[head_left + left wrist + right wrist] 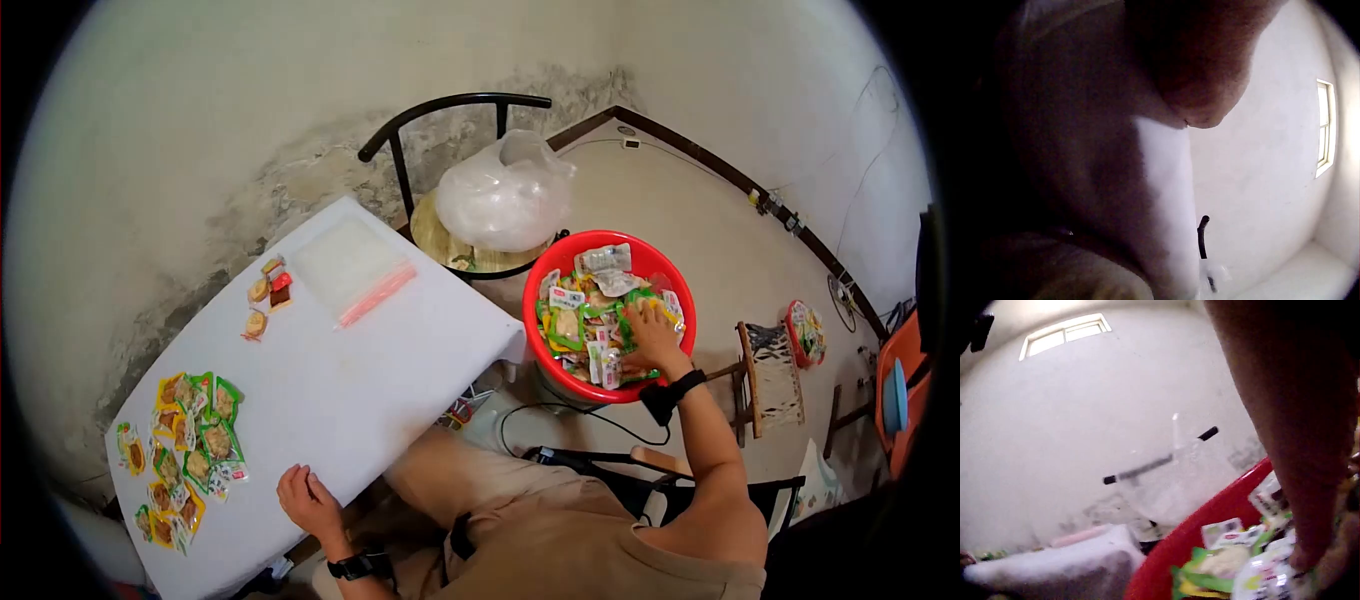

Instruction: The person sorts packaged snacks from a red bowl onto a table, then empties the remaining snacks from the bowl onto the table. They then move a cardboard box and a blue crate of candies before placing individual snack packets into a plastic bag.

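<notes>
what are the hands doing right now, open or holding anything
Left hand: open, resting on the table, holding nothing.
Right hand: in the basin on the packets; grip cannot be told.

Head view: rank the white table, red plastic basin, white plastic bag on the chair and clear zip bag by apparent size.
1. white table
2. red plastic basin
3. white plastic bag
4. clear zip bag
The last two look nearly alike, so their order is unsure.
</notes>
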Motion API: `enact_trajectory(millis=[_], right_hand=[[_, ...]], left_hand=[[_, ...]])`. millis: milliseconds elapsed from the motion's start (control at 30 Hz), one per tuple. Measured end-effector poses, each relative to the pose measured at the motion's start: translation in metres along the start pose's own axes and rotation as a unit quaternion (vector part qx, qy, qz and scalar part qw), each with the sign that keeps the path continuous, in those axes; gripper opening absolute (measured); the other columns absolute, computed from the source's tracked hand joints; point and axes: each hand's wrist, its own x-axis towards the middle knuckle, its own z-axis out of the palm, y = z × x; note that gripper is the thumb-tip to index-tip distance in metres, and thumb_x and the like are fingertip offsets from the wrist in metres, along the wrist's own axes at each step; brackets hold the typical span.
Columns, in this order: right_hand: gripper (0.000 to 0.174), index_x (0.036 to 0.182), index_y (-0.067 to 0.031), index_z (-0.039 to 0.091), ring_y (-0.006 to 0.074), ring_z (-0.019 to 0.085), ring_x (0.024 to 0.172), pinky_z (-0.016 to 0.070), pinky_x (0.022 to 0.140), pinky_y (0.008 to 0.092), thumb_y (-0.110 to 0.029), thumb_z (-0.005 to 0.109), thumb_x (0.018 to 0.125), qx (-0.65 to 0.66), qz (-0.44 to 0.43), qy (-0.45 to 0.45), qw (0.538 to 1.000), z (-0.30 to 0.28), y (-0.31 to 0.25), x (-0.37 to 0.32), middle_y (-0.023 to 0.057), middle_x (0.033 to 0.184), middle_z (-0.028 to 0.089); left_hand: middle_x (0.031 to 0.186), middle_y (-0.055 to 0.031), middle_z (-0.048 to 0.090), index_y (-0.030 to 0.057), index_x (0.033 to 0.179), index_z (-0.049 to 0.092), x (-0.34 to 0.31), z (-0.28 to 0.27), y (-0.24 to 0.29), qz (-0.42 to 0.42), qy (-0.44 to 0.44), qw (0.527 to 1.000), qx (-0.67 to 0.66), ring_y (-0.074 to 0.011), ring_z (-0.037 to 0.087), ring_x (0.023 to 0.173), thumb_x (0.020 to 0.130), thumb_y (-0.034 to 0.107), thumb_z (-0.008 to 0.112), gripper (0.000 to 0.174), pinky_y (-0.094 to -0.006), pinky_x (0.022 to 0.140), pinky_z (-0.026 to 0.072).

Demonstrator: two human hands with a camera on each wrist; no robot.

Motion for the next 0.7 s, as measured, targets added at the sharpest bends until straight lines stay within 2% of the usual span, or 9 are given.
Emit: enact_trajectory(millis=[67, 100, 167, 300, 367, 400, 500, 633, 700], right_hand=[[0.112, 0.138, -0.012, 0.014, 0.0466, 0.022, 0.125, 0.0305, 0.091, 0.0609, -0.039, 0.079, 0.051, -0.093, 0.054, 0.014, 0.994, 0.017, 0.026, -0.001, 0.0195, 0.141, 0.017], [0.112, 0.138, -0.012, 0.014, 0.0466, 0.022, 0.125, 0.0305, 0.091, 0.0609, -0.039, 0.079, 0.051, -0.092, 0.055, 0.013, 0.994, 0.012, 0.027, -0.003, 0.0195, 0.141, 0.017], [0.127, 0.139, -0.011, 0.009, 0.05, 0.023, 0.123, 0.0327, 0.09, 0.0597, -0.037, 0.084, 0.04, -0.05, 0.063, -0.061, 0.995, 0.002, 0.028, -0.008, 0.0206, 0.142, 0.013], [0.128, 0.139, -0.01, 0.007, 0.0494, 0.026, 0.121, 0.0329, 0.094, 0.0557, -0.03, 0.086, 0.039, 0.016, 0.058, 0.034, 0.998, 0.042, 0.052, 0.012, 0.0221, 0.142, 0.011], [0.123, 0.138, -0.007, 0.007, 0.0488, 0.029, 0.12, 0.0338, 0.096, 0.0494, -0.026, 0.085, 0.044, 0.131, 0.009, 0.071, 0.989, 0.052, 0.061, 0.021, 0.0235, 0.141, 0.011], [0.119, 0.137, -0.0036, 0.009, 0.0449, 0.03, 0.12, 0.0338, 0.098, 0.0445, -0.024, 0.084, 0.047, 0.129, -0.001, 0.091, 0.987, 0.05, 0.059, 0.023, 0.0244, 0.139, 0.016], [0.116, 0.137, -0.0024, 0.011, 0.0419, 0.032, 0.12, 0.0332, 0.098, 0.0441, -0.024, 0.083, 0.048, 0.202, -0.047, 0.079, 0.975, 0.042, 0.054, 0.028, 0.0252, 0.136, 0.022], [0.115, 0.137, -0.0006, 0.014, 0.0396, 0.026, 0.125, 0.0237, 0.103, 0.0412, -0.033, 0.082, 0.05, 0.281, -0.107, 0.096, 0.949, 0.048, 0.056, 0.04, 0.0263, 0.136, 0.024], [0.117, 0.137, 0.0014, 0.012, 0.0394, 0.02, 0.128, 0.0197, 0.105, 0.0408, -0.041, 0.08, 0.051, 0.232, -0.056, 0.099, 0.966, 0.048, 0.057, 0.051, 0.0277, 0.137, 0.021]], left_hand=[[0.096, -0.0126, 0.057, 0.0015, 0.087, 0.059, -0.001, 0.001, -0.001, 0.007, 0.0, 1.0, 0.006, -0.0302, 0.052, 0.091, 0.076, 0.007, 0.053, 0.013, -0.0391, 0.08, 0.04], [0.096, -0.0127, 0.057, 0.0015, 0.087, 0.059, -0.002, 0.001, -0.002, 0.011, 0.004, 1.0, 0.012, -0.0301, 0.052, 0.09, 0.077, 0.006, 0.053, 0.013, -0.039, 0.079, 0.0403], [0.096, -0.0129, 0.057, 0.0014, 0.087, 0.059, -0.002, 0.002, -0.002, 0.013, 0.005, 1.0, 0.012, -0.0301, 0.052, 0.09, 0.078, 0.006, 0.052, 0.012, -0.0389, 0.079, 0.0404], [0.096, -0.0134, 0.057, 0.0008, 0.086, 0.059, -0.002, 0.002, -0.001, 0.019, 0.008, 1.0, 0.016, -0.03, 0.052, 0.09, 0.079, 0.005, 0.051, 0.012, -0.0387, 0.079, 0.0409], [0.096, -0.0135, 0.057, 0.0006, 0.086, 0.059, -0.002, 0.001, -0.002, 0.021, 0.007, 1.0, 0.019, -0.03, 0.053, 0.09, 0.079, 0.005, 0.051, 0.012, -0.0386, 0.079, 0.0409], [0.096, -0.0135, 0.057, 0.0004, 0.086, 0.059, -0.002, 0.002, -0.002, 0.022, 0.008, 1.0, 0.02, -0.03, 0.053, 0.09, 0.079, 0.005, 0.051, 0.012, -0.0386, 0.079, 0.041], [0.095, -0.0142, 0.057, 0.0008, 0.088, 0.059, -0.001, 0.002, -0.002, 0.031, 0.017, 0.999, 0.026, -0.0302, 0.053, 0.089, 0.08, 0.006, 0.052, 0.012, -0.0377, 0.079, 0.0422], [0.096, -0.0132, 0.057, 0.0003, 0.086, 0.059, -0.002, 0.003, -0.004, 0.031, 0.015, 0.999, 0.026, -0.0301, 0.053, 0.089, 0.079, 0.005, 0.051, 0.012, -0.0385, 0.079, 0.0409], [0.096, -0.0132, 0.057, 0.0005, 0.086, 0.059, -0.001, 0.002, -0.003, 0.03, 0.019, 0.999, 0.017, -0.0303, 0.052, 0.089, 0.078, 0.004, 0.051, 0.012, -0.0384, 0.079, 0.0408]])
